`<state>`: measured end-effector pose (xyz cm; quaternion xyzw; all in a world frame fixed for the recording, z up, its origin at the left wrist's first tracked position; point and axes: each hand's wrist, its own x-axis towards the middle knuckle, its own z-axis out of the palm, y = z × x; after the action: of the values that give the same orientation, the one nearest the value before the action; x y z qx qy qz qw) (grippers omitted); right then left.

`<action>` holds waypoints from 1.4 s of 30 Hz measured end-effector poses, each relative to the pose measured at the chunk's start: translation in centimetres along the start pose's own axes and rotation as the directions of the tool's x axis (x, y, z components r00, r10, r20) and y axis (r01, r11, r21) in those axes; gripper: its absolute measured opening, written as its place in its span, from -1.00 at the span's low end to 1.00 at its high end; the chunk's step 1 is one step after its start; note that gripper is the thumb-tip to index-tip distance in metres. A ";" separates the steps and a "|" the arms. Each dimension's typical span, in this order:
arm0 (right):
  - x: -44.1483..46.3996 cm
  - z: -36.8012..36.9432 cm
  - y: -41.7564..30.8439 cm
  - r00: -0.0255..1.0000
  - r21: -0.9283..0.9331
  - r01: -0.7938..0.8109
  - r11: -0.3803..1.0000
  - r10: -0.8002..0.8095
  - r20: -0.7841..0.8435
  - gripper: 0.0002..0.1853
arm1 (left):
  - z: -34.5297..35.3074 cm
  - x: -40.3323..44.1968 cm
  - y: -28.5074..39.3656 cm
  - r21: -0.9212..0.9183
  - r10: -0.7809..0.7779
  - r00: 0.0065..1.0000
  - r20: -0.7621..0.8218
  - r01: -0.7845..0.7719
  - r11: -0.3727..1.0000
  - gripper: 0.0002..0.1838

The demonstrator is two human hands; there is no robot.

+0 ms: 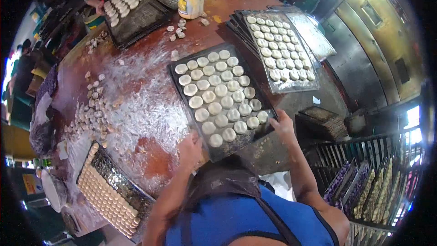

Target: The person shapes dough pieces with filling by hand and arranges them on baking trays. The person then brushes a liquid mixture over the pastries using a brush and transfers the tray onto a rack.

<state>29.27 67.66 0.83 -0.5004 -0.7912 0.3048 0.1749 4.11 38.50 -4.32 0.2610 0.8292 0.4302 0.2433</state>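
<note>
A dark baking tray (pixel 234 149) with rows of flattened round dough pieces (pixel 221 90) is in front of me, tilted across the table's near edge. My left hand (pixel 190 149) is closed on its near left edge. At the near right corner, my right hand (pixel 284 125) grips the same tray, thumb along the rim. Whether the tray's far end rests on the table I cannot tell. Close to my left forearm lies another tray (pixel 116 166), partly covered by small dough balls (pixel 107 196) in tight rows.
Stacked trays with dough rounds (pixel 277 48) stand at the right. Loose dough lumps (pixel 95 105) lie on the floured table (pixel 154 157). A white bucket (pixel 190 3) stands at the back. A co-worker's hand (pixel 96 3) touches a far tray (pixel 136 25). Loaded racks (pixel 373 182) stand lower right.
</note>
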 end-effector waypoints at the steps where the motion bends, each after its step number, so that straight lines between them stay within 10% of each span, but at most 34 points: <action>1: 0.5 -0.7 -3.1 1.000 0.003 0.015 1.000 -0.015 0.001 -0.63 | -0.1 0.3 0.1 -0.010 0.000 1.000 -0.030 0.000 1.000 -0.60; 6: 11.1 -2.3 -17.4 0.923 0.041 0.285 0.958 -0.286 0.257 -0.67 | -2.9 5.3 0.4 0.075 -0.026 0.907 -0.420 0.063 0.995 -0.74; 10: 28.0 2.2 -23.7 0.600 0.067 0.792 0.607 -0.794 0.101 -0.65 | -2.7 8.4 -1.2 0.165 0.066 0.841 -0.536 0.028 0.986 -0.77; 12: 33.9 4.1 -29.7 0.527 0.191 0.830 0.523 -0.849 0.038 -0.61 | -2.7 8.6 -0.3 0.419 0.186 0.820 -0.542 0.071 0.905 -0.81; 20: 55.1 19.1 -40.5 0.270 -0.157 0.953 0.260 -0.962 0.047 -0.57 | -3.1 9.7 1.1 0.485 0.172 0.831 -0.530 0.130 0.865 -0.82; 26: 61.5 22.8 -42.8 0.617 -0.095 0.785 0.613 -0.786 0.027 -0.62 | -2.9 9.7 0.9 0.403 0.079 0.816 -0.573 0.196 0.894 -0.84; 30: 62.6 24.1 -43.8 0.278 -0.516 0.827 0.224 -0.960 0.029 -0.65 | -3.4 9.7 1.2 0.361 0.031 0.825 -0.565 0.213 0.908 -0.86; 34: 62.9 25.0 -45.1 0.335 -0.514 0.815 0.268 -0.942 0.041 -0.74 | -3.3 9.6 0.9 0.368 0.004 0.825 -0.565 0.248 0.896 -0.87; 35: 62.0 24.9 -45.7 0.679 -0.056 0.734 0.677 -0.728 0.101 -0.72 | -3.3 9.4 1.0 0.367 -0.001 0.824 -0.567 0.253 0.895 -0.87; 36: 60.7 24.5 -46.3 0.841 0.346 0.313 0.884 -0.427 0.331 -0.67 | -3.5 9.5 1.4 0.369 0.009 0.823 -0.568 0.244 0.897 -0.87; 37: 60.1 24.0 -46.4 0.841 0.345 0.314 0.885 -0.427 0.331 -0.67 | -3.6 9.7 1.7 0.372 0.023 0.823 -0.568 0.232 0.899 -0.87; 39: 59.4 23.0 -46.3 0.764 -0.118 0.551 0.826 -0.442 0.470 -0.68 | -3.4 9.8 1.5 0.364 0.035 0.814 -0.580 0.220 0.905 -0.88; 42: 69.3 30.9 -41.5 0.667 -0.313 0.745 0.589 -0.679 0.307 -0.59 | -3.2 9.8 1.1 0.366 0.052 0.809 -0.586 0.206 0.908 -0.89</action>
<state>-47.49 107.40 2.87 -0.1406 -0.9812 0.0722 0.1106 -4.94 43.51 -3.49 0.1270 0.9451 0.2939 -0.0657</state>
